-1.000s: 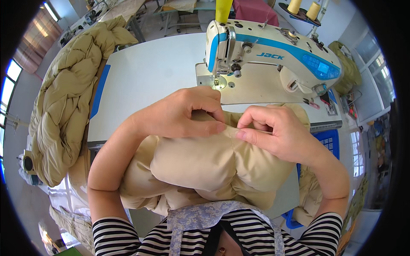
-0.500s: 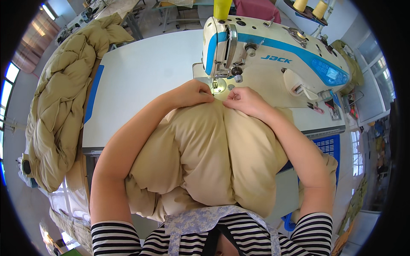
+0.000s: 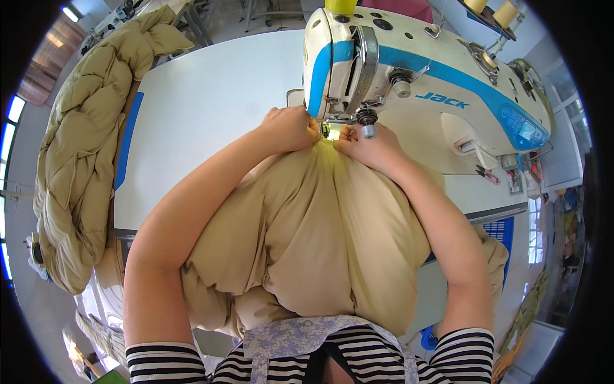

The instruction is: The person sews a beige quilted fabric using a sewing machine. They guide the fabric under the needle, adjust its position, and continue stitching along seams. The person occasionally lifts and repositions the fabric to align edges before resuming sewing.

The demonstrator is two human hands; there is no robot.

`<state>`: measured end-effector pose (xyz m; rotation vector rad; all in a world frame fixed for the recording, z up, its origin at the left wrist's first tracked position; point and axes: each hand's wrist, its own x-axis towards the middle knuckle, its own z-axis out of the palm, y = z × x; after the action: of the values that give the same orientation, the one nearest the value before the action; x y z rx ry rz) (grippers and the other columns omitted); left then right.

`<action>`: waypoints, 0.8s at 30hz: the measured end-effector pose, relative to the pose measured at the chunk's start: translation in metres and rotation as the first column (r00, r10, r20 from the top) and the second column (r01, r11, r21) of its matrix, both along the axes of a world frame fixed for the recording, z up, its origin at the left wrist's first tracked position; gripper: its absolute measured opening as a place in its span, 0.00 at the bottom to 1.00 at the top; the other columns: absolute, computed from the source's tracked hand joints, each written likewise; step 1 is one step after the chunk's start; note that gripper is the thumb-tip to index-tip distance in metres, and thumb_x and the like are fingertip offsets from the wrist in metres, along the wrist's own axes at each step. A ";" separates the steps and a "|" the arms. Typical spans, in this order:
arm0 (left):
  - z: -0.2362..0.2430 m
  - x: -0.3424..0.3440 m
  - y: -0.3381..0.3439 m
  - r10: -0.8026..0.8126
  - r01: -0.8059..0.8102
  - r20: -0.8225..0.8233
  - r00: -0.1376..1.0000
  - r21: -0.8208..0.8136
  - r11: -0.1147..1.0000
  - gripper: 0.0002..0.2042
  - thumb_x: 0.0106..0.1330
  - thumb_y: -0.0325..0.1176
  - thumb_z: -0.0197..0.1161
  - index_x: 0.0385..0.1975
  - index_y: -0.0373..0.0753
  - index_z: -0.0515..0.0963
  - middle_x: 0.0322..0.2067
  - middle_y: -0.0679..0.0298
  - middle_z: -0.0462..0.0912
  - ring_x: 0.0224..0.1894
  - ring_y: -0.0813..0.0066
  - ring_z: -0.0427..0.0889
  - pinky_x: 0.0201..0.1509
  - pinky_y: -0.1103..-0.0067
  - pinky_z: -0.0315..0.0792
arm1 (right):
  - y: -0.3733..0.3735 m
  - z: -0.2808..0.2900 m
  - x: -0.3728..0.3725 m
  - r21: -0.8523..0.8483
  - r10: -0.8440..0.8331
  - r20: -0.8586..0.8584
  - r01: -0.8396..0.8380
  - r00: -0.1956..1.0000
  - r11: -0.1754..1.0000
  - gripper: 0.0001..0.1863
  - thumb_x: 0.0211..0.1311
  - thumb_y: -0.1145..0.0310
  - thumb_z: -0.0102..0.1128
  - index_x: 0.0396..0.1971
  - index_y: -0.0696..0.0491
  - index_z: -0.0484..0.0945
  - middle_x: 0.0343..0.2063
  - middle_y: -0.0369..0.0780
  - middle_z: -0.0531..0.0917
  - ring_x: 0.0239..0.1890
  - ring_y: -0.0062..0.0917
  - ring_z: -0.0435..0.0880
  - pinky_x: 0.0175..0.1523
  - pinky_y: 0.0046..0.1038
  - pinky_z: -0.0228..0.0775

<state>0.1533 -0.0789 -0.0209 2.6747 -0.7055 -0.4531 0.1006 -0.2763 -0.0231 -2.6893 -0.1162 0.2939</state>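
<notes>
A puffy beige padded garment [image 3: 313, 237] lies bunched over the table's near edge and against my apron. Its far edge is gathered up under the lit needle area of a white and blue sewing machine [image 3: 409, 70]. Left of the presser foot [image 3: 325, 130], my left hand [image 3: 291, 130] is closed on the fabric edge. Just to the right of the foot, my right hand [image 3: 371, 146] pinches the same edge, some fingers hidden behind the machine's head. What the fingertips do under the machine head is partly hidden.
The white sewing table [image 3: 211, 83] stretches to the left. More padded beige garments [image 3: 83, 153] are heaped along its left side. Small snips [image 3: 487, 175] lie right of the machine. A blue plastic basket [image 3: 499, 233] stands below the right edge. Yellow thread cones [image 3: 505, 13] stand behind.
Both hands have brought the garment's edge forward to the presser foot. The view has moved closer to the machine, and the fabric looks pulled tighter toward the needle.
</notes>
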 end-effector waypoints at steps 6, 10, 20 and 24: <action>-0.002 0.005 0.000 0.015 -0.016 -0.031 0.999 -0.023 1.000 0.13 0.63 0.41 0.55 0.35 0.40 0.82 0.29 0.54 0.86 0.35 0.56 0.84 0.48 0.67 0.75 | -0.009 -0.003 0.006 0.001 -0.042 0.024 0.042 0.999 0.999 0.20 0.55 0.50 0.63 0.29 0.55 0.84 0.30 0.49 0.86 0.36 0.47 0.85 0.43 0.44 0.76; -0.002 0.007 -0.001 -0.020 0.022 -0.042 0.999 0.037 0.999 0.14 0.67 0.41 0.55 0.43 0.41 0.81 0.30 0.55 0.85 0.34 0.55 0.83 0.49 0.66 0.74 | -0.013 0.000 0.004 0.098 0.006 -0.023 -0.003 1.000 0.995 0.22 0.56 0.48 0.62 0.30 0.56 0.84 0.32 0.50 0.86 0.36 0.47 0.85 0.43 0.44 0.76; 0.000 0.008 -0.003 0.028 -0.028 -0.087 0.996 -0.002 1.000 0.17 0.64 0.41 0.62 0.50 0.43 0.80 0.42 0.54 0.86 0.46 0.55 0.84 0.56 0.66 0.73 | -0.005 0.013 0.005 -0.003 0.051 -0.082 -0.051 0.995 0.999 0.18 0.58 0.54 0.59 0.35 0.54 0.84 0.34 0.50 0.86 0.40 0.48 0.84 0.46 0.46 0.75; 0.001 0.012 -0.002 0.067 -0.066 -0.092 0.994 0.009 0.998 0.19 0.64 0.42 0.65 0.54 0.46 0.80 0.51 0.55 0.84 0.54 0.55 0.80 0.57 0.67 0.73 | -0.007 0.015 0.008 -0.004 0.062 -0.070 -0.063 0.996 0.998 0.18 0.58 0.56 0.56 0.34 0.55 0.84 0.34 0.51 0.86 0.40 0.49 0.84 0.45 0.46 0.75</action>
<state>0.1648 -0.0812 -0.0195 2.6547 -0.5877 -0.5582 0.1089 -0.2829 -0.0085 -2.6814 -0.1788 0.4074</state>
